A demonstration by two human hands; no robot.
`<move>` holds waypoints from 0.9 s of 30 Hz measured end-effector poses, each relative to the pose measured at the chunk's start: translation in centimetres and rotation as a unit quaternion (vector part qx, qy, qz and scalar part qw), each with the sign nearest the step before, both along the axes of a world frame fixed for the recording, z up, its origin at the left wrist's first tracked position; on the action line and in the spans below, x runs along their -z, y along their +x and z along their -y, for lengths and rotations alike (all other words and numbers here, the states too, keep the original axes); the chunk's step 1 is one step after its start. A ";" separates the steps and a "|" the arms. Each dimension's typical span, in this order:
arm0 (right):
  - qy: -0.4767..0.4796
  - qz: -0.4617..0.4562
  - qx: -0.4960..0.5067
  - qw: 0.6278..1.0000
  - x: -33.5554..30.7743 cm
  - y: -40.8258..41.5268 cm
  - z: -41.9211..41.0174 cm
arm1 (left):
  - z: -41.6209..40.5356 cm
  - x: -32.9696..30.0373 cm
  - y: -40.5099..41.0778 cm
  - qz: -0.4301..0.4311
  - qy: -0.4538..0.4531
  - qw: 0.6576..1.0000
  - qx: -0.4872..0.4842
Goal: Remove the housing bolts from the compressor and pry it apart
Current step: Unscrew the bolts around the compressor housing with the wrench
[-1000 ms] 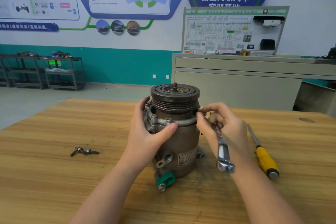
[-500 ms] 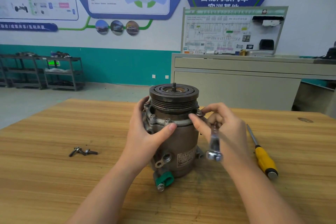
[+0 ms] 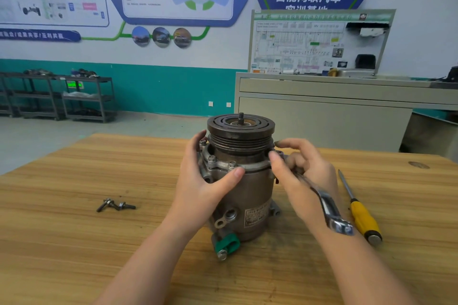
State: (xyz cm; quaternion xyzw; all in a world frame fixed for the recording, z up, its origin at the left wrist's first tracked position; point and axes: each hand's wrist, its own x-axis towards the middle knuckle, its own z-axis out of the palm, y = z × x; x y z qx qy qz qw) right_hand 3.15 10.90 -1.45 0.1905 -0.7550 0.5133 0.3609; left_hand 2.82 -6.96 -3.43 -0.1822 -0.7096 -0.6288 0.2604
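A grey-brown cylindrical metal compressor (image 3: 244, 181) stands upright on its end near the middle of a light wooden table (image 3: 74, 242), its grooved black pulley (image 3: 241, 129) on top. The left hand (image 3: 205, 181) wraps the left side of the body, thumb pressed across the front just under the silver flange, steadying it. The right hand (image 3: 301, 176) sits at the right edge of the flange, thumb and forefinger pinched together at a bolt there, though the bolt head itself is mostly hidden. That same hand also clamps a silver metal wrench (image 3: 327, 208) under its other fingers, the handle trailing down along the wrist.

At least 3 silver housing bolts (image 3: 212, 159) remain seated in the flange on the front left. 2 removed dark bolts (image 3: 115, 205) lie on the table well to the left. A yellow-handled screwdriver (image 3: 359, 208) lies just right of the right hand.

The step in hand appears to be spinning out a loosened bolt by fingertip. Next likely comes lifting it free, laying it with the others, then moving the wrench to the remaining bolts; prying has not yet begun.
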 end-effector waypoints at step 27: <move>0.004 -0.030 0.027 0.999 0.3 -0.2 -0.1 | 0.1 0.1 0.1 0.004 0.002 1.000 -0.005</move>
